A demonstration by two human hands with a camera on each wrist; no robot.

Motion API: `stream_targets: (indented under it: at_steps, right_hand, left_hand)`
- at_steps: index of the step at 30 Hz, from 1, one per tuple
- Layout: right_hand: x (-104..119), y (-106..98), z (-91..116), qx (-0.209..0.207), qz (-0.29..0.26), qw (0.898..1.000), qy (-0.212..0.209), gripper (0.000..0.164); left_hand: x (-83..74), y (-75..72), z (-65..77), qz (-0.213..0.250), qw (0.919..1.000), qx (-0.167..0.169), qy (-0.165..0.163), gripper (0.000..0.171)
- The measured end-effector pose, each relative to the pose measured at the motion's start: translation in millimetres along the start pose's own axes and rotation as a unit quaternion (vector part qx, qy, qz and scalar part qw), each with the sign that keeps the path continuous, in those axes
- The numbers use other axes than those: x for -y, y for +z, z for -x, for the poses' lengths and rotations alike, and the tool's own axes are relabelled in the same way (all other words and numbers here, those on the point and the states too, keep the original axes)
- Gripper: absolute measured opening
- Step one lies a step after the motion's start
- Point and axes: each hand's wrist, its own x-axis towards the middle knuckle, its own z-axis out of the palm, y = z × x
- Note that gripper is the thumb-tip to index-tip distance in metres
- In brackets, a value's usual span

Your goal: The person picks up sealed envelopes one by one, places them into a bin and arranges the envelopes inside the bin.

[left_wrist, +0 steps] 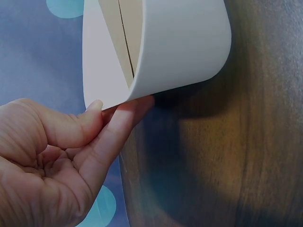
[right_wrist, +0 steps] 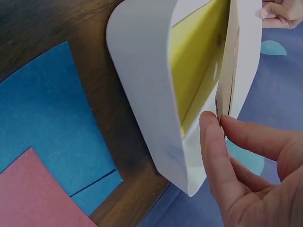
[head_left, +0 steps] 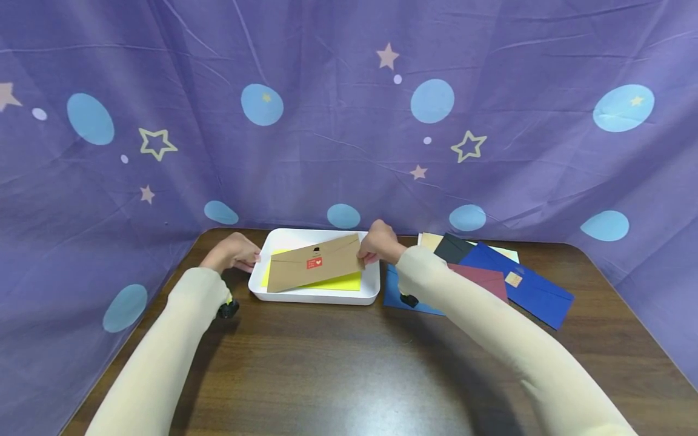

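A white tray point(head_left: 316, 298) stands near the table's far edge. My left hand point(head_left: 238, 251) pinches the tray's left end wall between thumb and fingers, as the left wrist view shows. My right hand point(head_left: 378, 242) pinches the right edge of a brown envelope point(head_left: 294, 272) between thumb and fingertips. This envelope bears a red sticker point(head_left: 314, 263) and slants over the tray, its right end higher. Beneath it a yellow envelope point(head_left: 343, 283) lies in the tray. In the right wrist view the brown envelope point(right_wrist: 229, 61) is seen edge-on above the yellow one.
Right of the tray lies an overlapping pile: a dark blue envelope point(head_left: 537, 297), a red envelope point(head_left: 485, 278), a black envelope point(head_left: 451, 248), a lighter blue envelope point(head_left: 394, 290) and pale ones. A purple patterned curtain point(head_left: 338, 151) hangs behind the brown wooden table point(head_left: 305, 363).
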Motion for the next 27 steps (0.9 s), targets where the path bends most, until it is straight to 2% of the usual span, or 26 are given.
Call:
stream_targets:
  at_steps: [8,15,24,27]
  right_hand:
    - [-6.2,4.3,-1.9,-0.003,0.012,1.000,-0.014,0.022]
    - [-8.1,7.0,-5.6,0.016,0.017,1.000,-0.004,0.024]
    - [-3.6,7.3,-0.9,0.039,0.055,0.998,0.007,0.025]
    - [-2.9,7.1,-0.4,0.041,0.059,0.997,0.007,0.022]
  left_hand:
    - [1.1,0.3,-0.3,-0.001,1.0000,-0.003,0.004,0.037]
    - [2.2,1.6,-1.7,-0.003,1.0000,-0.008,0.005,0.038]
    - [0.7,2.6,1.0,-0.015,0.9998,-0.012,0.003,0.040]
    - [0.8,2.9,1.0,-0.016,0.9998,-0.013,0.003,0.028]
